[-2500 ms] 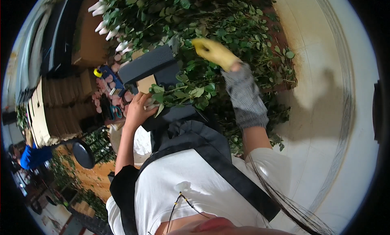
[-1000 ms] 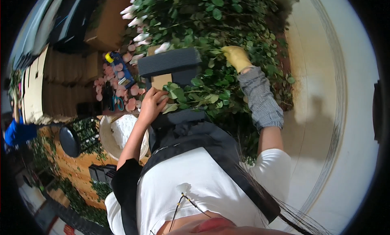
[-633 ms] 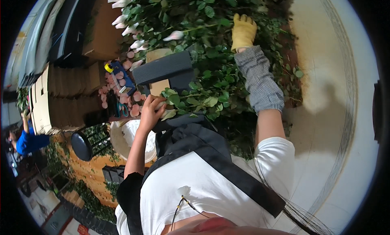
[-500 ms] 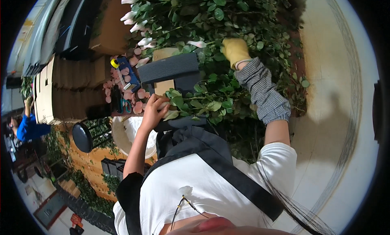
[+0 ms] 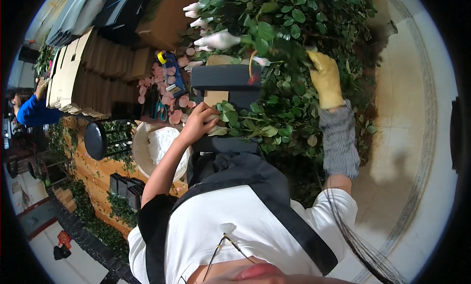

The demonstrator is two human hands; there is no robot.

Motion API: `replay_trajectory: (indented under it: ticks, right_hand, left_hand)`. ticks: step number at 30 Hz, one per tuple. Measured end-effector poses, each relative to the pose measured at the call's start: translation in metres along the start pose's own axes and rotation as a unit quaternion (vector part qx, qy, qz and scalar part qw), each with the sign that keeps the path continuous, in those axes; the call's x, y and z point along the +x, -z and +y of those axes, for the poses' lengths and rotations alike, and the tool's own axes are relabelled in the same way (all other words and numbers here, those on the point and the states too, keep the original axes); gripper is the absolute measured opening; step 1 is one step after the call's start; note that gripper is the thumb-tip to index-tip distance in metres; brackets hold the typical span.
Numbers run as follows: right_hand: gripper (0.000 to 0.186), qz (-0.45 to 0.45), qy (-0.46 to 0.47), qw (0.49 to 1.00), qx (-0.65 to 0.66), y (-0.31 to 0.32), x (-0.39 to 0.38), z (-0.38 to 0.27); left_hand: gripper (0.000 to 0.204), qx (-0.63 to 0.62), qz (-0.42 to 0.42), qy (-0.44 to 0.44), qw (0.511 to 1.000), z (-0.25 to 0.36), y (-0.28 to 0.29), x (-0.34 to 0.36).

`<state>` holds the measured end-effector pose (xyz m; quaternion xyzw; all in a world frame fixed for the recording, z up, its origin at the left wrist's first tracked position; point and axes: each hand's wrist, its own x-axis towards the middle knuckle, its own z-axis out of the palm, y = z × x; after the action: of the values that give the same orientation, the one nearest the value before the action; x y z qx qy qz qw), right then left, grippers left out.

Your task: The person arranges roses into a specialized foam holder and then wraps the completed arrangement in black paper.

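Picking seemed in hand: right hand [image 5: 326,80] apparently pinched a rose [image 5: 220,40]; left hand [image 5: 197,124] curled its fingers over leafy bunch [image 5: 270,131]; next needed gentle placing.

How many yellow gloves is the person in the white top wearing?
1: a yellow glove, on the right hand. The left hand is bare. Both hands show.

The glove [image 5: 326,80] is yellow, the sleeve [image 5: 339,141] finely patterned grey, leaves [image 5: 289,129] green, buds [image 5: 218,40] whitish, petals [image 5: 175,117] pink, apron [image 5: 228,177] black, shirt [image 5: 206,225] white.
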<state>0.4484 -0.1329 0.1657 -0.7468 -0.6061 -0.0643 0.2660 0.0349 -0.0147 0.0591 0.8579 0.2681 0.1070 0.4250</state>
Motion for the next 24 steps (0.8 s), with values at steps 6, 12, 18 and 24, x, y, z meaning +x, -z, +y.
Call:
replay_trajectory:
  ticks: [6,12,18,24]
  right_hand:
    - [0.046,-0.231,-0.049,0.97,0.054,-0.019,-0.082,-0.042]
    - [0.04,-0.301,-0.103,0.947,-0.051,-0.08,-0.131,-0.06]
    - [0.057,-0.161,0.001,0.979,-0.122,-0.032,-0.095,-0.12]
    - [0.05,-0.226,0.059,0.971,0.045,-0.106,-0.065,-0.177]
  left_hand:
    - [0.03,0.084,0.05,-0.002,0.995,0.005,-0.003,-0.006]
    - [0.026,0.26,0.076,-0.067,0.96,0.021,-0.004,-0.008]
    - [0.035,0.235,-0.081,-0.081,0.965,0.008,0.015,0.02]
    - [0.057,0.174,-0.043,-0.123,0.976,-0.005,0.012,0.025]
